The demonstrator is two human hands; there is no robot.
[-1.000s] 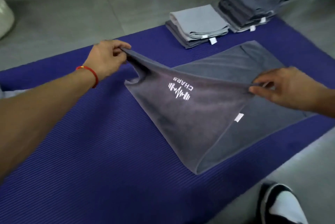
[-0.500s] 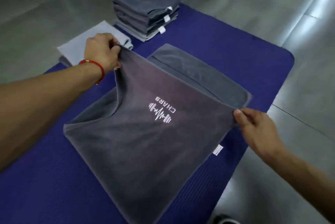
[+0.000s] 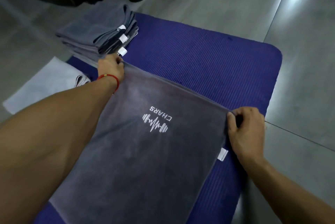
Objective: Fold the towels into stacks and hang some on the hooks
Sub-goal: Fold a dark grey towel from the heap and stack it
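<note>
Dark grey towel [image 3: 145, 151]: folded over, flat on blue mat [image 3: 208, 56], logo up. Left hand [image 3: 111, 68] pinches far left corner; right hand [image 3: 244, 129] grips far right corner. Best to square both corners to the edge beneath before letting go. Folded stack [image 3: 97, 29] beyond; pale towel [image 3: 41, 86] on floor

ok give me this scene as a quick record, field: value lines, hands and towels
left hand: pinches far left corner of towel
right hand: grips far right corner
towel: dark grey, folded over, logo up, flat on mat
stack: folded grey towels, far left, at mat edge
light towel: left, partly off mat
</note>
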